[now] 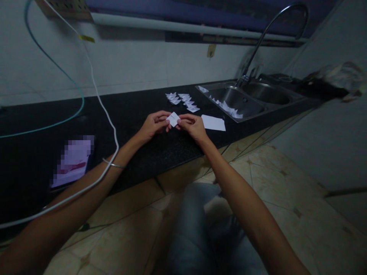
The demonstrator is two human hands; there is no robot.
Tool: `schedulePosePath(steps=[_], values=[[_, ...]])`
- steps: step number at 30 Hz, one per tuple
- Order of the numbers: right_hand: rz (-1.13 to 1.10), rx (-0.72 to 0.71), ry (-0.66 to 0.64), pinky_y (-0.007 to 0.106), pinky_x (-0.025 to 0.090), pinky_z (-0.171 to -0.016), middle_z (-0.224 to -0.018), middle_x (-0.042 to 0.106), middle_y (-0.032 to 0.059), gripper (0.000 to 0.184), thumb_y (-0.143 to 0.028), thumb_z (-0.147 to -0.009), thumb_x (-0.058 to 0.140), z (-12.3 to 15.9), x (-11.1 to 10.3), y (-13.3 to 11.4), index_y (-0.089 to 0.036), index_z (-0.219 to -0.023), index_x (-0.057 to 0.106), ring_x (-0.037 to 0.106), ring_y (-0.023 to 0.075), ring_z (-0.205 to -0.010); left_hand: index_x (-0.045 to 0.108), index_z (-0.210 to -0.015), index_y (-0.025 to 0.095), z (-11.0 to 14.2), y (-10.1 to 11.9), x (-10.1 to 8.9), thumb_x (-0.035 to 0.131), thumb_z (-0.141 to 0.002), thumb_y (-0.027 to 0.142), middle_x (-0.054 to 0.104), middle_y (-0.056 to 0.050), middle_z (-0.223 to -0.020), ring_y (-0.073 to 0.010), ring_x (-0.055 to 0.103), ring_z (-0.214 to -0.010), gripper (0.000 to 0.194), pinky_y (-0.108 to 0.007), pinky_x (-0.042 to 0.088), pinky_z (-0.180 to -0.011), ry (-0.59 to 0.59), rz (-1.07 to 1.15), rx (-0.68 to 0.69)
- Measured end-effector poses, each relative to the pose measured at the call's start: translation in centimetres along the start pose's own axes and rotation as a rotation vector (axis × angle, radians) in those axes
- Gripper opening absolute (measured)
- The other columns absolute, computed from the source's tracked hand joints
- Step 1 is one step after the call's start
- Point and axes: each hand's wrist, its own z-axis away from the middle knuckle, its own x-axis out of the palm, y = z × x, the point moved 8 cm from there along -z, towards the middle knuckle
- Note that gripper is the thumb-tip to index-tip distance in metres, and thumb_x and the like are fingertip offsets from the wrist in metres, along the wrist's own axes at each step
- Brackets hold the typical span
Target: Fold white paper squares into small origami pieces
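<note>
Between my two hands is a small folded white paper, turned like a diamond. My left hand pinches its left corner, fingers closed. The opposite corner is pinched by my right hand, also closed. Just right of my right hand lies a stack of white paper sheets on the dark counter. Beyond my hands, several folded paper pieces form a row, with another cluster of folded pieces to its left. More folded paper pieces line the near edge of the sink.
A double steel sink with a tall curved faucet is at the right. A phone-like device with a lit screen lies at the left. A white cable crosses over my left forearm; a teal cable hangs further left.
</note>
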Motion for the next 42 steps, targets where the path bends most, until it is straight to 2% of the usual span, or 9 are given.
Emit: schedulePosePath(steps=[4,9,13,15,19,26,29,33,42], values=[[-0.027,0.010,0.014,0.034,0.061,-0.076,-0.075,0.075,0.0022,0.033,-0.039,-0.067,0.084,0.0,-0.1,-0.1,-0.019,-0.091,0.074,0.071,0.0156,-0.069,0.069,-0.117,0.015,0.1,-0.1,-0.2,0.075,-0.079,0.038,0.070,-0.005,-0.079,-0.0118,0.061,-0.060,0.045,-0.019,0.037,-0.046,0.033,-0.039,-0.035],[0.004,-0.015,0.045,0.038,0.061,-0.080,-0.079,0.076,0.0027,0.030,-0.038,-0.067,0.084,-0.2,-0.4,0.0,-0.019,-0.089,0.075,0.071,0.0167,-0.071,0.071,-0.112,0.017,0.1,0.2,0.0,0.067,-0.086,0.044,0.070,-0.005,-0.080,-0.0121,0.059,-0.059,0.037,-0.020,0.035,-0.045,0.030,-0.160,-0.011],[0.028,-0.039,0.049,0.039,0.061,-0.080,-0.079,0.075,0.0028,0.027,-0.038,-0.069,0.083,-0.4,-0.5,0.1,-0.019,-0.087,0.075,0.071,0.0170,-0.072,0.074,-0.100,0.016,-0.1,1.1,-0.2,0.068,-0.087,0.045,0.073,-0.007,-0.092,-0.0149,0.064,-0.075,0.033,-0.024,0.048,-0.063,0.078,-0.307,0.089],[0.041,-0.038,0.051,0.038,0.061,-0.079,-0.078,0.075,0.0030,0.027,-0.039,-0.070,0.082,-0.4,-0.6,0.3,-0.019,-0.087,0.075,0.071,0.0169,-0.071,0.075,-0.099,0.016,-0.1,1.4,0.0,0.068,-0.086,0.046,0.074,-0.007,-0.093,-0.0145,0.064,-0.074,0.034,-0.025,0.050,-0.068,0.078,-0.331,0.112],[0.056,-0.070,0.049,0.036,0.060,-0.075,-0.078,0.075,0.0034,0.029,-0.041,-0.072,0.082,-0.4,-0.7,0.1,-0.019,-0.089,0.075,0.071,0.0162,-0.069,0.076,-0.100,0.014,0.0,1.6,0.7,0.067,-0.088,0.050,0.075,-0.006,-0.083,-0.0126,0.061,-0.062,0.039,-0.026,0.050,-0.065,0.047,-0.286,0.087],[0.067,-0.098,0.050,0.035,0.060,-0.076,-0.090,0.078,0.0051,0.038,-0.048,-0.074,0.079,-0.1,-0.6,-0.5,-0.021,-0.100,0.078,0.071,0.0168,-0.074,0.079,-0.106,0.014,0.3,2.0,0.5,0.071,-0.084,0.051,0.076,-0.007,-0.082,-0.0140,0.061,-0.063,0.043,-0.026,0.049,-0.062,0.085,-0.253,0.120],[0.064,-0.120,0.041,0.035,0.060,-0.075,-0.089,0.078,0.0047,0.033,-0.045,-0.074,0.080,-0.1,-0.6,-0.5,-0.022,-0.098,0.079,0.070,0.0166,-0.073,0.078,-0.111,0.017,0.4,1.6,0.0,0.071,-0.085,0.046,0.075,-0.007,-0.080,-0.0134,0.060,-0.060,0.040,-0.023,0.043,-0.052,0.109,-0.242,0.077],[0.059,-0.097,0.041,0.036,0.059,-0.074,-0.087,0.077,0.0041,0.027,-0.041,-0.075,0.079,-0.2,-0.6,-0.3,-0.023,-0.096,0.080,0.070,0.0162,-0.071,0.077,-0.116,0.021,0.6,1.2,-0.4,0.070,-0.086,0.042,0.070,-0.003,-0.065,-0.0099,0.048,-0.044,0.037,-0.022,0.030,-0.042,0.119,-0.202,0.003],[0.072,-0.088,0.038,0.035,0.058,-0.072,-0.080,0.077,0.0035,0.018,-0.032,-0.074,0.078,0.1,-0.2,-1.2,-0.022,-0.089,0.081,0.068,0.0165,-0.068,0.080,-0.093,0.017,0.4,1.6,-0.8,0.074,-0.079,0.038,0.070,-0.003,-0.063,-0.0133,0.060,-0.054,0.026,-0.022,0.037,-0.047,0.173,-0.211,0.071]])
